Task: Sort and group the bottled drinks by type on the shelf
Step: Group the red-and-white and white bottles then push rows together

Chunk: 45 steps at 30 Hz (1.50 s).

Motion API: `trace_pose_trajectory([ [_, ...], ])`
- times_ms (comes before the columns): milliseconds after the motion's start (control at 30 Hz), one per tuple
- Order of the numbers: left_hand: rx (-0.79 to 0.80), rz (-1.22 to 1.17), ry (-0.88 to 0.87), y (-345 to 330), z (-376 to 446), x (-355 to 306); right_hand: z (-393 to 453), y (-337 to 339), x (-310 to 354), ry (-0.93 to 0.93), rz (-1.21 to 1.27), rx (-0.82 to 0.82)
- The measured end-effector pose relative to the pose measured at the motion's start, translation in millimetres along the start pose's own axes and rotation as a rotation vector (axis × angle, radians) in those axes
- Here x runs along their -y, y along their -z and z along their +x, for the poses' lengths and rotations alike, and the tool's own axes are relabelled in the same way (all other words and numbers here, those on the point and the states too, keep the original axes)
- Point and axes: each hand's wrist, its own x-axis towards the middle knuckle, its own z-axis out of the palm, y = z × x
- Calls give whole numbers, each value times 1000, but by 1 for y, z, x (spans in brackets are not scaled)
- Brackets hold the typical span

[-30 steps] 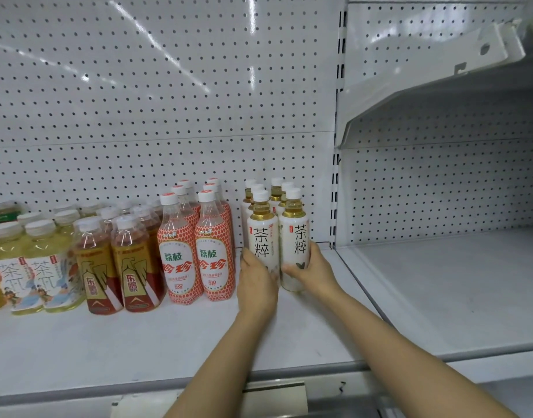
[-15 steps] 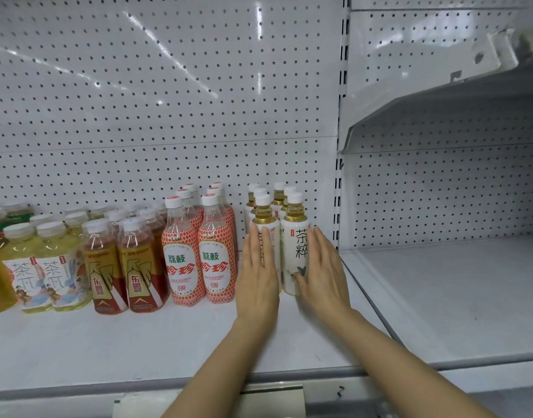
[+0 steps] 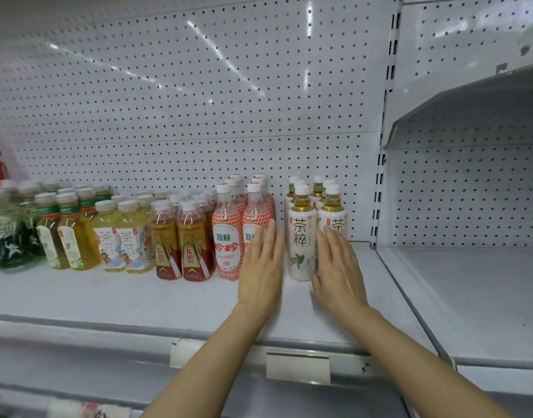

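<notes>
White-labelled tea bottles with gold collars stand in two rows at the right end of the shelf. To their left are red-patterned lychee bottles, then red-and-gold bottles, pale yellow tea bottles and darker green ones. My left hand is flat and open in front of the right lychee bottle, covering its lower part. My right hand is flat and open against the front right white bottle, hiding its lower half. Neither hand grips a bottle.
A pegboard back panel rises behind the bottles. An upright post divides this bay from the bare shelf on the right, which has a tilted shelf above it. Price-tag holders hang on the front rail.
My hands released the two front white bottles and opened flat. The left hand shifted left in front of the lychee bottles; the view panned left, showing more bottles.
</notes>
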Motion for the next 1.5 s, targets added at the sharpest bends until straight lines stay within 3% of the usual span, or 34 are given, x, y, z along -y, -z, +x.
trace_pose_trajectory([
  [167,-101,21,48,11,-10,42,5,-8,47,78,-3,-9],
  [333,-8,60,15,10,2,85,27,-21,89,167,-22,-35],
  [500,41,106,-123,-10,16,111,43,-34,109,73,-92,-37],
  [733,-151,-60,-300,-13,6,152,44,-47,139,45,-214,-218],
  [933,-262,-46,-234,-13,-17,222,56,-66,204,170,-115,-148],
  [1133,-129,12,-142,-25,-21,265,64,-78,235,200,-181,-52],
  [1367,-23,224,-213,-24,-16,271,69,-81,238,186,-178,-9],
  [1500,-6,112,-193,-22,-27,276,65,-86,240,172,-151,13],
])
